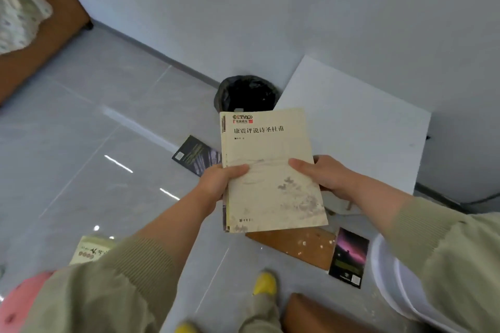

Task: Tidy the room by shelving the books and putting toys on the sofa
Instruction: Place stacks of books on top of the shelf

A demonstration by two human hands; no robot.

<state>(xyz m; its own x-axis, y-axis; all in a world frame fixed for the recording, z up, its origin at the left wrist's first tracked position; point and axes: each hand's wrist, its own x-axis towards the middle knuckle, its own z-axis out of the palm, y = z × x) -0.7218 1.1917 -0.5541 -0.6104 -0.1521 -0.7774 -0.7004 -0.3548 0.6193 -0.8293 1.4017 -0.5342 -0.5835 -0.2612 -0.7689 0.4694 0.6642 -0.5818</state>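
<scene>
Lying green book (92, 250): flat on the floor (81, 143) at far left, its near edge hidden by the left sleeve (121, 286).
Dark book (194, 155): on the floor just beyond the left hand, partly behind the held book.
Left hand (216, 186): clasps the cream book's left, spine-side edge, with the thumb laid on the cover and the fingers out of sight beneath.
Cream book (270, 170): held above the floor between both hands, cover up. Its long axis runs away from the person, title end far and leaning slightly left. Edges of at least one more book seem to show under its left side.
Right hand (327, 178): clasps the right edge, thumb on the cover, fingers hidden under the book.
Purple book (349, 258): on the floor low right, long axis roughly near-to-far, just beside a wooden board (295, 247).
Shelf: not in view. The cream book sits evenly in both hands, neither nearer, and will likely need turning upright, spine out.
</scene>
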